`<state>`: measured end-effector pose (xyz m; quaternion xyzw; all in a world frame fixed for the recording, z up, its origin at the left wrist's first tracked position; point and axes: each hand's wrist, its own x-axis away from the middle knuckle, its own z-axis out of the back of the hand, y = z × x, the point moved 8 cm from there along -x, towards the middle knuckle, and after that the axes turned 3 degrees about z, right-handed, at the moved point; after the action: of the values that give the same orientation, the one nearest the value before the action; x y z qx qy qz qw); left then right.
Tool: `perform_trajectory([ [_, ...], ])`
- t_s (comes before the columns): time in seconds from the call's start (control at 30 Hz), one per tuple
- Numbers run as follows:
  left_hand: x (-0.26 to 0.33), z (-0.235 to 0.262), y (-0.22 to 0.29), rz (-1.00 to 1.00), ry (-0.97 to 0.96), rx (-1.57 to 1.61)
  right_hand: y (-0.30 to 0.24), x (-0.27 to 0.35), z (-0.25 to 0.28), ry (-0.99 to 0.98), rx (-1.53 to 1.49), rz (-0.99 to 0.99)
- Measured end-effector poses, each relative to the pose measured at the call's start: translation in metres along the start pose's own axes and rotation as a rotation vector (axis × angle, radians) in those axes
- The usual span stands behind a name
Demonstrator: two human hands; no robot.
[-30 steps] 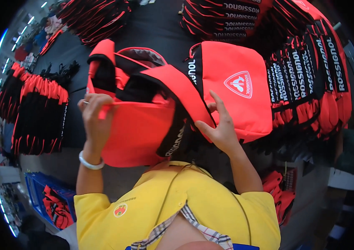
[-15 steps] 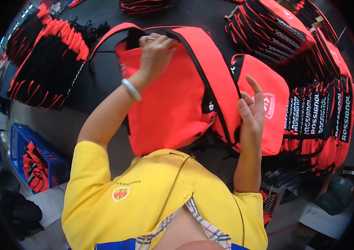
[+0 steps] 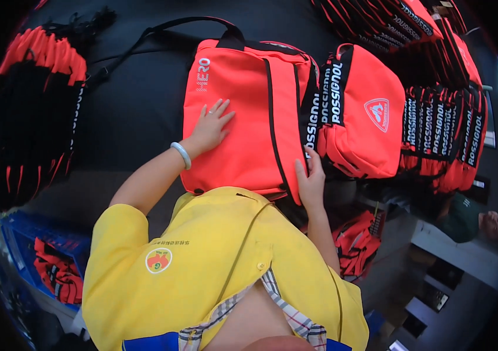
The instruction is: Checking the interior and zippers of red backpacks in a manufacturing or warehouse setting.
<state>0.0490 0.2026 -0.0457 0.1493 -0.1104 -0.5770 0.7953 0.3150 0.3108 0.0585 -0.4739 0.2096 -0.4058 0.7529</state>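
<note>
A bright red bag with black trim lies flat before me, its lower edge against my shirt. My left hand rests palm down on its front panel, fingers spread. At the bag's lower right edge is my right hand, its thumb and forefinger apart and touching the bag's side; its other fingers are partly hidden. A black strap loops from the top of the bag out to the left. Close on the right lies a second, smaller-looking red bag with a black band and a pale badge.
Stacked red and black bags crowd the right side, with another pile behind. A tall stack stands at the left. Below it, a blue crate holds red pieces. More red pieces lie low on the right, near another person.
The bag has gone from raised and tilted, with my left hand at its top opening, to lying flat. My left hand has come down onto its front; my right hand has shifted lower.
</note>
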Motion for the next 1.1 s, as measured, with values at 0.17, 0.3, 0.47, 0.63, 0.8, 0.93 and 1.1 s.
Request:
perform_trajectory([
  [0.17,-0.059,0.132,-0.070,0.060,0.682,0.205,-0.002,0.027,-0.019,0.055,-0.054,-0.028],
  [0.3,-0.114,0.188,-0.114,0.078,0.875,0.080,-0.020,0.037,-0.016,0.101,-0.229,0.040],
  [0.47,-0.193,0.249,-0.031,-0.336,0.806,0.100,-0.030,0.061,0.006,0.075,-0.075,0.152],
  [0.63,-0.274,0.179,-0.031,-0.244,0.188,-0.443,-0.055,0.085,0.025,-0.037,0.068,0.305],
  [0.8,-0.283,0.148,-0.018,-0.112,-0.324,-0.218,-0.030,0.105,0.050,0.057,0.117,0.294],
  [0.93,-0.265,0.145,-0.048,0.288,-0.588,-0.033,0.023,0.115,0.062,0.131,0.157,0.186],
  [1.1,-0.257,0.162,-0.050,0.213,-0.526,-0.026,0.065,0.115,0.064,0.135,0.265,0.070],
])
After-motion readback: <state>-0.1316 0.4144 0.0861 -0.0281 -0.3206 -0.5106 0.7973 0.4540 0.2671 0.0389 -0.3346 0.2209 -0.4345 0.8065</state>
